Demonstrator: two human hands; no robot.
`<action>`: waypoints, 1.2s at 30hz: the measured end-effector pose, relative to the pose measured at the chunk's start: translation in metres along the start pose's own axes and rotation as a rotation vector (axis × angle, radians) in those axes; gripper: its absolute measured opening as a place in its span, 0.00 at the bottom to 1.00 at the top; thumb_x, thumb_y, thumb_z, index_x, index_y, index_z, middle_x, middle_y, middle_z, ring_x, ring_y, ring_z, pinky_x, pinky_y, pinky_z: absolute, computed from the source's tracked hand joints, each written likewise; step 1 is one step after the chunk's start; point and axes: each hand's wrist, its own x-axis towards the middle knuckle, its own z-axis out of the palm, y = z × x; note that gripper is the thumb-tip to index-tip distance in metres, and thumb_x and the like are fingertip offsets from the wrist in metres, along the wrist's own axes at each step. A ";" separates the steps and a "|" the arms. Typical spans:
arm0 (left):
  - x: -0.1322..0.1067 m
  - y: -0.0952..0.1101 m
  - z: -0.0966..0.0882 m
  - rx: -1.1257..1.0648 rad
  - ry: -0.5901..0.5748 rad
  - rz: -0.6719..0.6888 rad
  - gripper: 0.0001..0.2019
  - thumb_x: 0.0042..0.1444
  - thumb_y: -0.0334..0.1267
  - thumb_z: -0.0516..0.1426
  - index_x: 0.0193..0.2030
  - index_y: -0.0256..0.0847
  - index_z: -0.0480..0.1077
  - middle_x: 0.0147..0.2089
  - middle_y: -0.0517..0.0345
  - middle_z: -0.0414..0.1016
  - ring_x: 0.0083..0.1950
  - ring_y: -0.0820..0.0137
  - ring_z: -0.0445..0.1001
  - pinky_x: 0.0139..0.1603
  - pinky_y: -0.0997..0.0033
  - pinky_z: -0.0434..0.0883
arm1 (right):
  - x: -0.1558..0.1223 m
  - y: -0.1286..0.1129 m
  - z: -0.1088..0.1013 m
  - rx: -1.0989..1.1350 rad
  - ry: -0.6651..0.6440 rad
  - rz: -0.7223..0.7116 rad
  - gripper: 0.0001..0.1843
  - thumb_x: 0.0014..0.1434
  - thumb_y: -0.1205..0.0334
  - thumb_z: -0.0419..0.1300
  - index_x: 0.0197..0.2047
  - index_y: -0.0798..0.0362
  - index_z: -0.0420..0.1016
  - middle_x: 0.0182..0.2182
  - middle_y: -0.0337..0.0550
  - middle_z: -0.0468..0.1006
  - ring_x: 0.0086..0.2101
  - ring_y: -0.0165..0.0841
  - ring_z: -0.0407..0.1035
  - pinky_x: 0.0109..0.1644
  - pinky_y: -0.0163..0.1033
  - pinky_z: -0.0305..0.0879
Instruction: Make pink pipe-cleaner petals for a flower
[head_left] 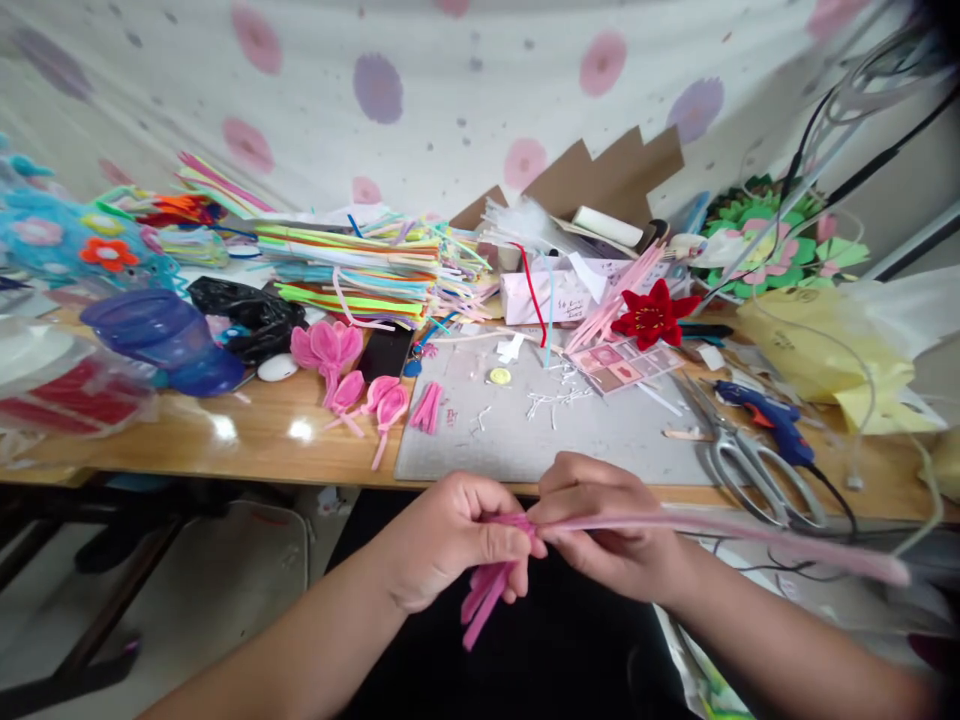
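My left hand (450, 535) is closed around a small bundle of folded pink pipe cleaners (484, 595) whose ends hang below my fist. My right hand (604, 530) pinches a long pink pipe cleaner (750, 533) right where it meets the bundle; its free end runs off to the right. Both hands are held close together below the front edge of the wooden table (247, 440). On the table lie finished pink petal shapes (352, 375) and a grey cutting mat (540, 430).
Scissors (754, 465) and a blue glue gun (769, 420) lie at the right of the mat. A red flower (652, 315), stacks of coloured pipe cleaners (360, 270), a black bag (244, 315) and a blue plastic container (161, 335) crowd the back.
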 end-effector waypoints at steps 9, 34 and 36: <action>0.002 0.000 -0.004 0.023 -0.036 -0.061 0.12 0.48 0.42 0.63 0.30 0.33 0.75 0.22 0.55 0.76 0.22 0.73 0.72 0.21 0.78 0.63 | -0.002 0.001 0.003 -0.038 0.005 -0.020 0.11 0.64 0.63 0.54 0.44 0.56 0.77 0.27 0.41 0.69 0.27 0.27 0.64 0.29 0.32 0.62; 0.001 -0.002 0.005 -0.058 0.046 -0.050 0.14 0.48 0.46 0.61 0.28 0.33 0.72 0.19 0.55 0.74 0.18 0.74 0.69 0.20 0.78 0.58 | 0.012 -0.005 -0.016 -0.241 -0.129 -0.141 0.15 0.69 0.60 0.47 0.42 0.56 0.73 0.29 0.43 0.68 0.28 0.31 0.60 0.32 0.37 0.56; 0.000 -0.002 0.003 0.042 0.050 -0.044 0.14 0.47 0.45 0.62 0.28 0.34 0.72 0.19 0.57 0.73 0.16 0.76 0.66 0.19 0.77 0.60 | 0.009 -0.008 -0.014 -0.230 -0.171 -0.085 0.13 0.69 0.61 0.47 0.42 0.55 0.72 0.28 0.42 0.67 0.29 0.31 0.61 0.32 0.38 0.56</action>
